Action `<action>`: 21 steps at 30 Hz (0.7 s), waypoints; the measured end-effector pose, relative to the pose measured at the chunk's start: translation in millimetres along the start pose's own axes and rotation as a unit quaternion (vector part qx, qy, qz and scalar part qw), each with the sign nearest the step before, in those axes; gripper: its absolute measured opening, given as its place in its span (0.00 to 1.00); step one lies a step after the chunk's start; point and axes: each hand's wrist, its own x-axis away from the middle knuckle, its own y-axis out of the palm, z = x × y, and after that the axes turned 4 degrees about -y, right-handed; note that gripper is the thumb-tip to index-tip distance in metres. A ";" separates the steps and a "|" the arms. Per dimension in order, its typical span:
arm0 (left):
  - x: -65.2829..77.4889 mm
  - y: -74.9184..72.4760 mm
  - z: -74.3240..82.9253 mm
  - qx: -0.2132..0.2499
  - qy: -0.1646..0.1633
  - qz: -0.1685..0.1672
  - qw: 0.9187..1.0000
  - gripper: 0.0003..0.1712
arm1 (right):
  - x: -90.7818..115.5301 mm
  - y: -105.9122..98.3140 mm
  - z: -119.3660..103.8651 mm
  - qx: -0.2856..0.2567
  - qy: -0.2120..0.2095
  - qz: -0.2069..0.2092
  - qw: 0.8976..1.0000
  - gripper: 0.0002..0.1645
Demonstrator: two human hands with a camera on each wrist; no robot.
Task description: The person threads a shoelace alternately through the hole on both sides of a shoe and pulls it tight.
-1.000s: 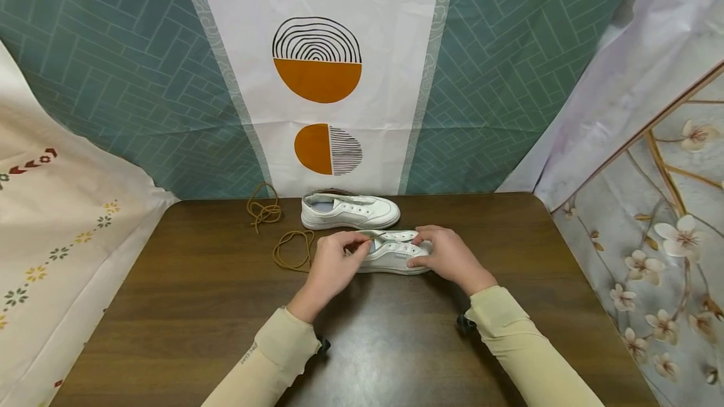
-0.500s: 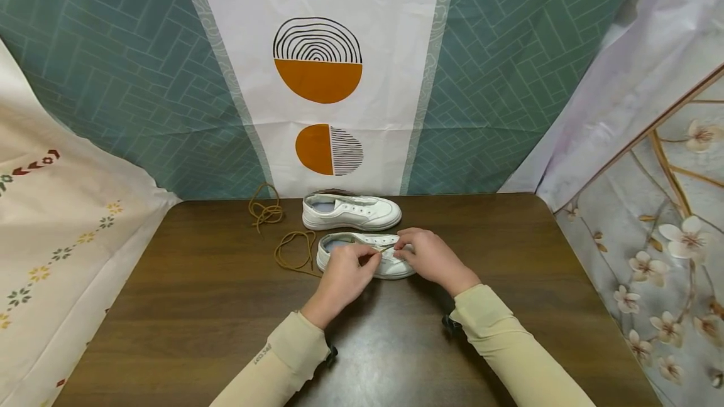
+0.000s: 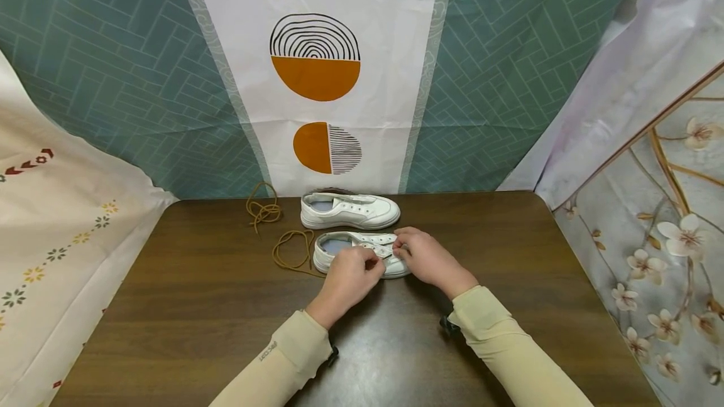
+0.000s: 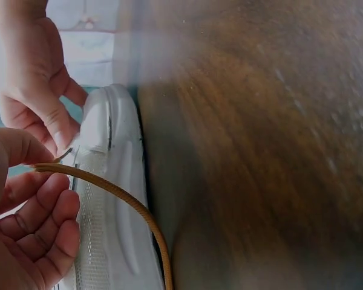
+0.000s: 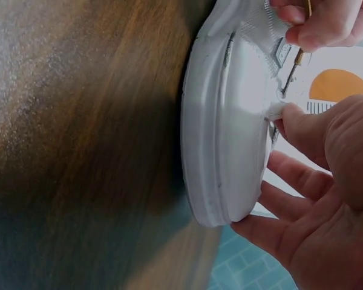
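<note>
A white sneaker (image 3: 398, 268) lies sole down on the table, its toe to the right. Near its tip, a brown shoelace (image 4: 128, 197) is pinched between thumb and finger of my left hand (image 3: 348, 277), above the eyelets. The dark lace tip points at an eyelet by the toe end in the right wrist view. My right hand (image 3: 428, 258) grips the front of this shoe, thumb at the edge of the eyelet flap and other fingers against the toe (image 5: 245, 163). Whether the tip has entered the eyelet, I cannot tell.
Behind stands a second white sneaker (image 3: 380, 211), without a lace. Another brown shoelace (image 3: 264, 212) lies bunched at the back left. The held lace's loose part loops on the wooden table (image 3: 209, 281) left of the near shoe. Patterned cloths hang along the back and sides.
My left hand has brought the lace from the shoe's opening rightward to the front eyelets. My right hand has shifted slightly left along the shoe, which has slid a little toward me.
</note>
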 end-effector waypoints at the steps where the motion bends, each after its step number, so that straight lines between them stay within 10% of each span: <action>1: -0.1 0.5 -0.1 -0.003 0.000 0.001 1.000 0.11 | 0.6 -0.4 -0.5 0.001 0.003 -0.004 1.000 0.04; 21: -3.8 5.8 2.8 -0.056 0.031 -0.011 0.998 0.12 | 3.7 3.3 -3.4 0.033 0.016 0.008 0.999 0.03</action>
